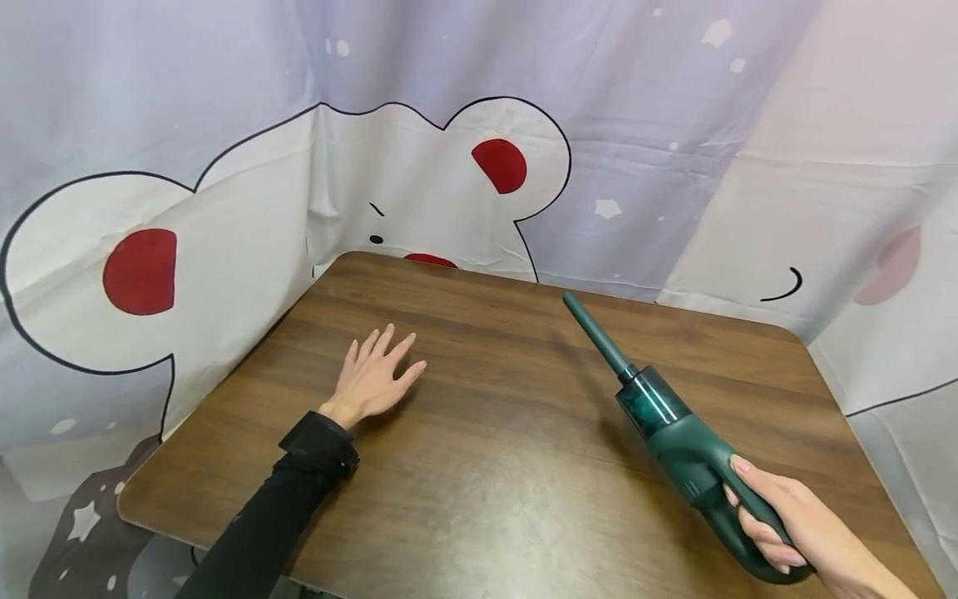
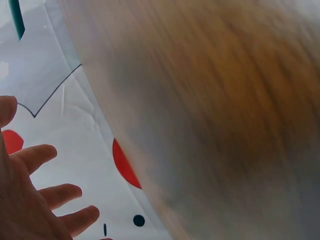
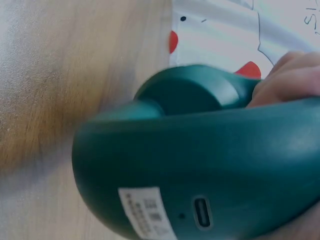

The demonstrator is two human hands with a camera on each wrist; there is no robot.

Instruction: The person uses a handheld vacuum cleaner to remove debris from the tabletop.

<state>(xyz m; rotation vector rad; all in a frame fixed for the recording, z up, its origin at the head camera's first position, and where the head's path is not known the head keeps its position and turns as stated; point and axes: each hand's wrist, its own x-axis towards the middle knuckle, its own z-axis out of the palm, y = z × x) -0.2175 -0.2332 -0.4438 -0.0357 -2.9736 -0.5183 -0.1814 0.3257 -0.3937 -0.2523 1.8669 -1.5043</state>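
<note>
A dark green handheld vacuum cleaner (image 1: 677,441) with a long narrow nozzle and a see-through dust cup is held over the right side of the table. My right hand (image 1: 793,520) grips its looped handle, the thumb lying along the top. In the right wrist view the vacuum's rear end (image 3: 200,160) fills the middle, with a white label and a small charging port. My left hand (image 1: 370,374) is spread with straight fingers at the left part of the table, holding nothing. The left wrist view shows the left hand's (image 2: 35,185) fingers apart; whether it touches the table I cannot tell.
The brown wood-grain table (image 1: 479,466) has rounded corners. Behind and beside it hangs a printed curtain (image 1: 629,108) with pale cartoon bears and stars, meeting the table's back edge. A dark sleeve (image 1: 269,507) covers the left forearm.
</note>
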